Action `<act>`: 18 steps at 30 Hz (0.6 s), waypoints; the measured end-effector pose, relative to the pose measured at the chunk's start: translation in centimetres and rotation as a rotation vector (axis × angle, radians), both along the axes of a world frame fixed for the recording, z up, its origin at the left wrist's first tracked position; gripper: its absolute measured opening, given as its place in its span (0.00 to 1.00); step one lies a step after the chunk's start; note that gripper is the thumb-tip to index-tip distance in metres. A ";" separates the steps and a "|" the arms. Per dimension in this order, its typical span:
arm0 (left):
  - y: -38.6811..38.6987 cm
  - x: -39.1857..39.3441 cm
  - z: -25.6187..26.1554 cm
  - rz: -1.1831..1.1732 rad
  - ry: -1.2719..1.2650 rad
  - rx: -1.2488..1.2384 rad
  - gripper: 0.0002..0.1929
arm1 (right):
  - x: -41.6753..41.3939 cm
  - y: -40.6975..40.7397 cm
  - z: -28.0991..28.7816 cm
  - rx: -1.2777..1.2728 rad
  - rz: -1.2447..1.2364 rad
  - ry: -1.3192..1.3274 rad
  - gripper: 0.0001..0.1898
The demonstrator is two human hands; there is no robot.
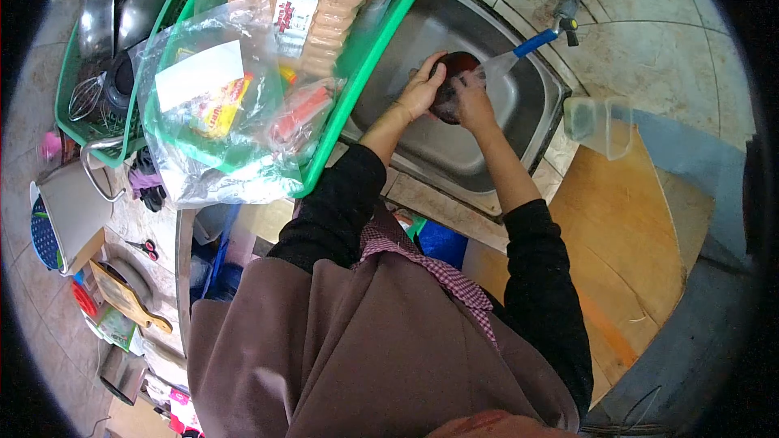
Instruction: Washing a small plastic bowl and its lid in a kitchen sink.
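Note:
A dark brown round bowl is held over the stainless steel sink. My left hand grips its left rim, thumb over the edge. On the bowl's right side, the blurred fingers of my right hand reach over its opening and touch it. Whether they also hold anything is unclear. Water runs from the blue spout of the wall tap towards the bowl and my right fingers. The bowl's inside is partly hidden by that hand.
Left of the sink, a green plastic basket holds packed sausages and a clear plastic bag. Another green basket holds metal cookware. A clear plastic container stands right of the sink. Scissors lie on the left counter.

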State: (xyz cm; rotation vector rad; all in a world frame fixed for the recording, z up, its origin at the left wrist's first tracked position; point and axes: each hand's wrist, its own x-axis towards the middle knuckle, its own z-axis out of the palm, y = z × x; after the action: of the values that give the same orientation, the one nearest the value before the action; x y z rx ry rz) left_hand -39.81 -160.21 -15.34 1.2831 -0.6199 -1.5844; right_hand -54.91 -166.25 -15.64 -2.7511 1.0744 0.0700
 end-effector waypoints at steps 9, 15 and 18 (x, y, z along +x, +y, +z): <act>1.6 -3.2 -3.0 0.068 -0.509 -0.215 0.23 | 4.0 3.5 0.0 1.150 -0.792 -1.075 0.28; 2.3 -5.2 -2.2 0.173 -0.635 -0.271 0.30 | 3.4 2.4 1.5 1.064 -1.113 -1.520 0.13; 2.0 -5.0 -1.7 0.397 -0.490 -0.218 0.33 | 3.5 1.9 1.6 1.042 -1.048 -1.591 0.15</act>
State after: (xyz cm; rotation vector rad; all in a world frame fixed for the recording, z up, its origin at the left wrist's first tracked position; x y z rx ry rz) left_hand -44.83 -158.22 -17.00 1.5244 -0.7578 -0.8568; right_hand -51.42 -164.35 -14.06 -0.5683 1.1080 -1.0686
